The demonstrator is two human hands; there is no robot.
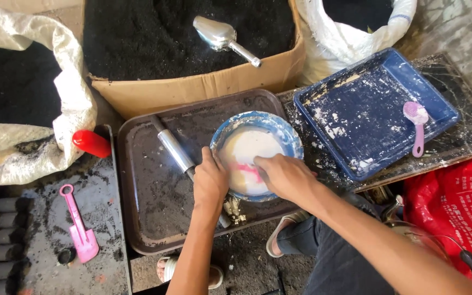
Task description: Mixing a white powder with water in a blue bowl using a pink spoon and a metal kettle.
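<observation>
Blue bowl (288,134) sits on a brown tray (154,218), holds thick white liquid with a pink thing (249,170) partly sunk in it; what the pink thing is, cannot tell. Left hand (210,183) clamps the bowl's near-left rim, thumb over the edge, fingers curled down the outside wall. Right hand (285,176) is over the bowl's near side, fingers dipped toward the white liquid and pressed together around the pink thing; exact pinch hidden by the knuckles, looks like it grips it. So the bowl lies between both hands, pink thing directly under the right fingertips.

Metal tube (173,148) lies diagonal on the tray, just left of the bowl, its lower end passing under the left hand. Small crumbly pale lump (236,207) on the tray near the left wrist.

Cardboard box (192,90) behind the tray is full of black powder, metal scoop (222,35) lying on top. White woven sack (55,93) at left also filled with black powder; a second white sack (345,38) top right, dark contents. Blue square tray (367,109) to the right, smeared with white residue, a pink brush (417,123) in it. Red cylinder (91,143) by the left sack. Pink small shovel (80,226) on a dirty dark board (45,240), row of black-filled paper tubes (4,237) at far left. Red bag (454,207) bottom right.
</observation>
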